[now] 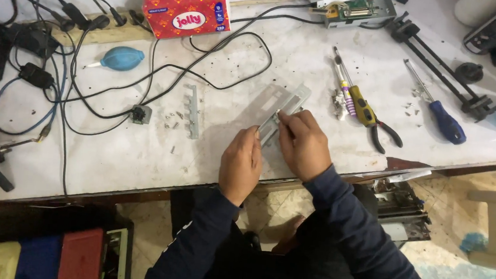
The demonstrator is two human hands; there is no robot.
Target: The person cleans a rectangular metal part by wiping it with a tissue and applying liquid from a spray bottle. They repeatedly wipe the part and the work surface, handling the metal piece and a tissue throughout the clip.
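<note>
From my remote seat I scan the white, scuffed worktop (pixel 140 160) from the left: black cables (pixel 76 79) loop loosely across it, a soft teal rubber blower bulb (pixel 121 59) lies among them, and a red patterned tissue pack (pixel 186 5) stands at the back edge. Nearer the middle a narrow grey metal bracket (pixel 192 110) lies flat with tiny screws scattered beside it. My left hand (pixel 241 164) is curled, its fingertips pressed against the near end of a flat, dull grey metal plate (pixel 274 103) that lies at an angle on the table centre; whether it actually pinches the plate I cannot tell. My right hand (pixel 305 145) is just beside it, fingers bent and closed in a pinch on the plate's edge, though what sits between the fingertips is too small to make out. Both sleeves are dark navy. Further right lie yellow-handled pliers (pixel 370 118) with black grips, then a blue-handled screwdriver (pixel 439 113) with a thin steel shaft, well apart from the hands.
</note>
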